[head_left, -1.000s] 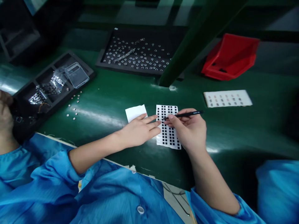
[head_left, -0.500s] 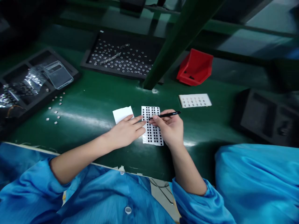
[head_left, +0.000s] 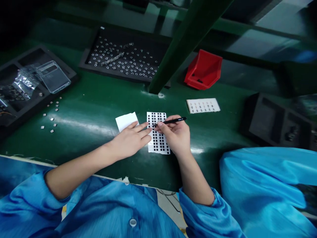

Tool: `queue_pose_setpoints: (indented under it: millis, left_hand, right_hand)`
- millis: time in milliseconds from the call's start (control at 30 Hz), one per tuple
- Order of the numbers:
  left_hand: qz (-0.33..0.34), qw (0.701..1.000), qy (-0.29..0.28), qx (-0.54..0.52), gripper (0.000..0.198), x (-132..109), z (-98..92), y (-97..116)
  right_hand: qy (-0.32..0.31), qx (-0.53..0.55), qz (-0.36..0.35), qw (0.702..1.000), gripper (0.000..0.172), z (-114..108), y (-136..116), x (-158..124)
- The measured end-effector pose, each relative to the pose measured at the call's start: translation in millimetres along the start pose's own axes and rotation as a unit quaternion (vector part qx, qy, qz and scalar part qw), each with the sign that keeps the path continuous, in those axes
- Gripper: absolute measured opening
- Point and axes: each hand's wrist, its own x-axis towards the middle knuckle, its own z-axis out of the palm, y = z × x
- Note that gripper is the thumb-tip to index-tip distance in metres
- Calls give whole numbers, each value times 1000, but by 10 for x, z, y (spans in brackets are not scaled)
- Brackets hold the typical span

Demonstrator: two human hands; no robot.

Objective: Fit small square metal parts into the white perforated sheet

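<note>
A white sheet (head_left: 151,145) with rows of small black squares lies on the green bench top. My left hand (head_left: 130,140) rests flat with its fingers spread, the fingertips touching the sheet's left edge. Partly under that hand is a blank piece of white paper (head_left: 125,121). My right hand (head_left: 178,134) grips slim black tweezers (head_left: 174,121) like a pen, above the sheet's right side. The tweezers' tip points left, close to my left fingertips. Whether a square is in the tip is too small to tell.
Behind are a black tray (head_left: 85,66) of small rings, a green post (head_left: 170,61) and a red bin (head_left: 215,71). A white strip (head_left: 204,100) with small parts lies right. Dark trays (head_left: 255,114) flank both sides. A co-worker's blue sleeve (head_left: 247,185) is at lower right.
The whole view has shifted slightly, so the bench things appear a little further left. Both hands keep nearly the same places on the sheet.
</note>
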Motion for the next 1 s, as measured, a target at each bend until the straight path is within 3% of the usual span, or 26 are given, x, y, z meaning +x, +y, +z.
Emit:
queue_pose_setpoints:
  millis: [300, 733, 867, 1000]
  left_hand:
    - [-3, 1000, -8, 1, 26, 6, -10, 13]
    - [8, 1000, 22, 6, 24, -11, 6, 1]
    - [4, 998, 59, -22, 22, -27, 81, -18]
    - [32, 980, 151, -128, 24, -12, 102, -95]
  right_hand:
    - [1, 6, 5, 1000, 46, -7, 1, 13]
    - [5, 25, 10, 1000, 45, 11, -7, -1]
    - [-3, 48, 7, 999, 50, -2, -24, -23]
    - [25, 105, 10, 994, 58, -68, -53, -28]
